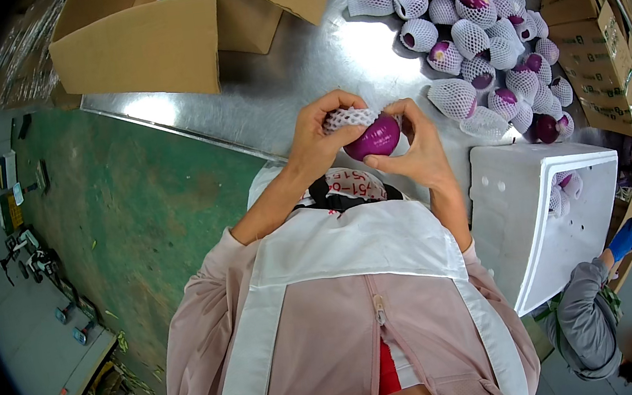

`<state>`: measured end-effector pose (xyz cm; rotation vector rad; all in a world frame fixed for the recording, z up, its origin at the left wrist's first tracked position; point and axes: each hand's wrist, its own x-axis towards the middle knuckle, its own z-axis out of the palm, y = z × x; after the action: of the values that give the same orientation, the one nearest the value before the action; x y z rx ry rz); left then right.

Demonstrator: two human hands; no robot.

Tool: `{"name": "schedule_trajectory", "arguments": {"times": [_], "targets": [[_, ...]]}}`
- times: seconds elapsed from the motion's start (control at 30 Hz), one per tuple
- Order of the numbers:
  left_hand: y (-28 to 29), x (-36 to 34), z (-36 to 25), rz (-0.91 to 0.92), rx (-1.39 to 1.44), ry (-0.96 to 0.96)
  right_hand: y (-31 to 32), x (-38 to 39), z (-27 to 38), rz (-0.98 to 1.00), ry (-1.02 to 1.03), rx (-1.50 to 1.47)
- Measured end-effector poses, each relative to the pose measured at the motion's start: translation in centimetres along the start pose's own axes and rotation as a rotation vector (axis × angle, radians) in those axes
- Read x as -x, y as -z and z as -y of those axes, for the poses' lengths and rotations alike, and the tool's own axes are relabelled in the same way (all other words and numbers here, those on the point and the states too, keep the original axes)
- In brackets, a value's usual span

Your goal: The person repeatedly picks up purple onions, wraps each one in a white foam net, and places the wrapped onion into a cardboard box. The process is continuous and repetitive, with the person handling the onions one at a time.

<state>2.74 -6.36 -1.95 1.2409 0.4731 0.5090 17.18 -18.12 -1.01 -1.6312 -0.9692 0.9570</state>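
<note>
Over the near edge of the metal table, a glossy purple red onion [378, 141] is held between my two hands. My left hand [318, 136] is closed on a white foam net sleeve [350, 119], which sits against the onion's upper left side. With thumb and fingers curved round its other side, my right hand [422, 146] grips the onion itself. Most of the onion is bare. To the right of my hands lies a heap of similar purple onions in white foam nets [468, 38], some with purple skin showing through the open ends.
An open cardboard box [140, 52] stands at the far left of the metal table [300, 65], with netted pieces inside. A white foam box [511, 209] lies on its side at the right, holding netted pieces. Cardboard boxes [591, 57] and a blue-gloved co-worker [587, 314] are beyond.
</note>
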Motion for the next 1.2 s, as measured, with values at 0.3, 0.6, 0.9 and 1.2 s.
{"name": "schedule_trajectory", "arguments": {"times": [0.3, 0.6, 0.9, 1.2], "targets": [[0.8, -0.2, 0.2, 0.182, -0.346, -0.300, -1.8, 0.3, -0.4, -0.225, 0.022, -0.155], [1.1, -0.3, -0.2, 0.162, -0.101, -0.280, 0.6, 0.2, -1.2, -0.180, 0.153, -0.267], [2.8, -0.1, -1.0, 0.164, -0.215, -0.251, 0.3, -0.6, 2.7, -0.341, 0.424, 0.154], [2.3, -0.9, -1.2, -0.064, 0.155, -0.198, -2.9, -0.8, 2.9, -0.476, 0.635, 0.358]]}}
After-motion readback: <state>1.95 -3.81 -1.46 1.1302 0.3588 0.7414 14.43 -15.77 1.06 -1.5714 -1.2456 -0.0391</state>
